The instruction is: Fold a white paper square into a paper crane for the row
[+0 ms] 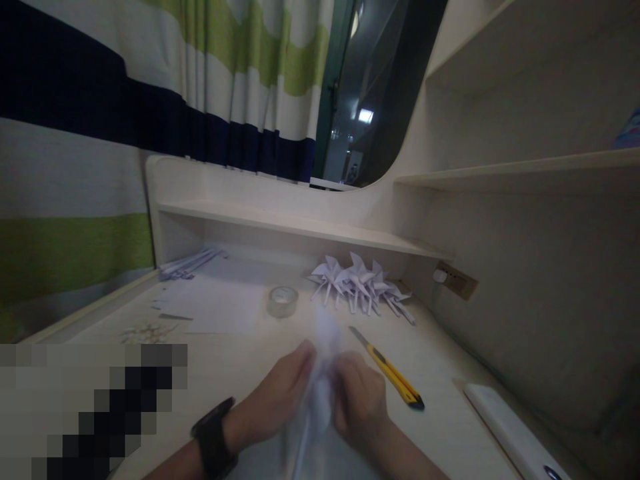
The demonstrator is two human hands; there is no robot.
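Blurring hides most of the white paper (320, 393) pinched between the two hands at the bottom middle of the view, so its folds and exact shape cannot be made out; it looks thin, pale and crumpled upward into a soft peak. The left hand (277, 393) closes its fingers on the paper's left side, and a matte black watch (214, 437) bands that wrist. The right hand (361, 400) grips the paper's right side, knuckles up; its forearm is cut off by the lower edge. A pixelated block covers the lower left corner and conceals whatever lies there.

On the pale, smooth desk (440, 373), just right of the hands, lies a yellow utility knife (393, 373) with a black end and its thin metal blade extended. Beyond the hands sits a translucent roll of clear tape (283, 300), lying flat. Further back, under a low shelf (300, 227), a cluster of folded white paper pinwheels (360, 283) rests with pointed vanes and thin stems. Flat white sheets (220, 300) and a bundle of narrow paper strips (190, 263) lie at the left rear. A white glossy slab (510, 427), partly cut off, lies at the lower right; what it is cannot be told. A striped curtain (150, 100) in navy, green and white hangs behind.
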